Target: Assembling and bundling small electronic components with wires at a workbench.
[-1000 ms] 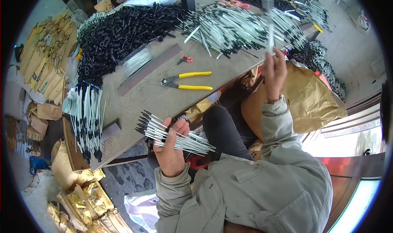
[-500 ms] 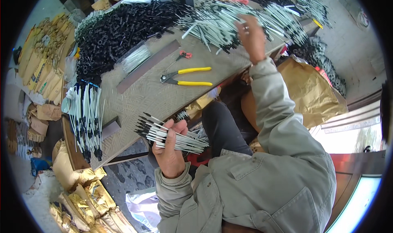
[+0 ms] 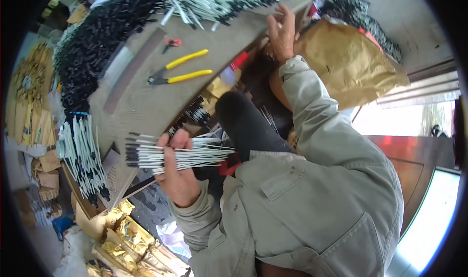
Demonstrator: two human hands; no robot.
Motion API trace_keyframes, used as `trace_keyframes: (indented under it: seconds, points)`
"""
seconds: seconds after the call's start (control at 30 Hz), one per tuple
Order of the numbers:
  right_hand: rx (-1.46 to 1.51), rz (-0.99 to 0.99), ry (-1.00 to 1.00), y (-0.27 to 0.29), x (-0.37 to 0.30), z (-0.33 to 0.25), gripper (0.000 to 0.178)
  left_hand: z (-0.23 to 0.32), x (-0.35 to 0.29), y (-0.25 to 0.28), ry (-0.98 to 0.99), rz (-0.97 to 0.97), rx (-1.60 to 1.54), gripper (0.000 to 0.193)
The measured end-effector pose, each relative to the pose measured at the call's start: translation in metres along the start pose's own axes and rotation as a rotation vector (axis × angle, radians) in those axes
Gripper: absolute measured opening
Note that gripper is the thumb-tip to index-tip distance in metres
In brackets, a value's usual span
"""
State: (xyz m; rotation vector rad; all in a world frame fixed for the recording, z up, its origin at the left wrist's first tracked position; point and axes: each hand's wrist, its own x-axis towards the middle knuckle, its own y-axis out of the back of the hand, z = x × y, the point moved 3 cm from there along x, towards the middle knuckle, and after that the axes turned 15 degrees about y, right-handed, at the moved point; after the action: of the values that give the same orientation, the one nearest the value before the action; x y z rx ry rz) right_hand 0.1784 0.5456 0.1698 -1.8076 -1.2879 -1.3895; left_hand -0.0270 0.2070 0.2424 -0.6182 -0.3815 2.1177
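Note:
My left hand (image 3: 178, 177) is closed round a fanned bundle of thin white sticks with black tips (image 3: 202, 156). The black tips point left and the plain ends lie toward my lap. My right hand (image 3: 282, 33) is over the table's near edge, just below a large heap of similar white and black sticks (image 3: 229, 1). Its fingers are apart and slightly bent, with nothing visible in them. Yellow-handled pliers (image 3: 187, 76) and a small red-handled tool (image 3: 171, 43) lie on the table (image 3: 146, 101) between my hands.
A mound of black pieces (image 3: 92, 53) covers the table's far left. Bundled sticks (image 3: 85, 155) lie at its left corner. A long dark strip (image 3: 131, 75) lies beside a clear packet. Brown paper (image 3: 346, 62) stands at the right; gold-wrapped packages (image 3: 129, 243) are at lower left.
The view has shifted, so the table sits higher and further left. My right hand has drawn back from the stick heap to the table edge. My left hand still holds its bundle.

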Motion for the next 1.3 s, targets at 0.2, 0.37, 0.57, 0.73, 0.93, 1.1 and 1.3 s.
trace_keyframes:
  seconds: [0.2,0.37,0.57,0.73,0.93,1.1,1.3]
  points:
    - [0.137,-0.049,-0.409,0.075,-0.091,0.019,0.021,-0.009,0.003,0.010,-0.088,0.038,0.126,0.037]
    - [0.041,-1.130,-0.678,0.185,-0.319,0.031,0.025,-0.011,0.005,-0.010,-0.647,0.198,0.566,0.039]
    - [0.042,-1.106,-0.920,0.273,-0.383,-0.101,0.034,-0.012,0.011,-0.050,-1.078,0.415,0.943,0.029]
    - [-0.019,-1.050,-1.067,0.277,-0.397,-0.104,0.036,-0.031,0.034,-0.074,-1.011,0.444,1.213,0.024]
    - [-0.081,-1.031,-1.194,0.267,-0.401,-0.107,0.039,-0.044,0.070,-0.081,-0.798,0.302,1.417,0.021]
    - [-0.167,-0.997,-1.158,0.252,-0.373,-0.119,0.042,-0.045,0.090,-0.072,-0.768,0.270,1.523,0.025]
    - [-0.069,-0.995,-1.189,0.264,-0.380,-0.111,0.043,-0.047,0.101,-0.073,-0.664,0.286,1.711,0.021]
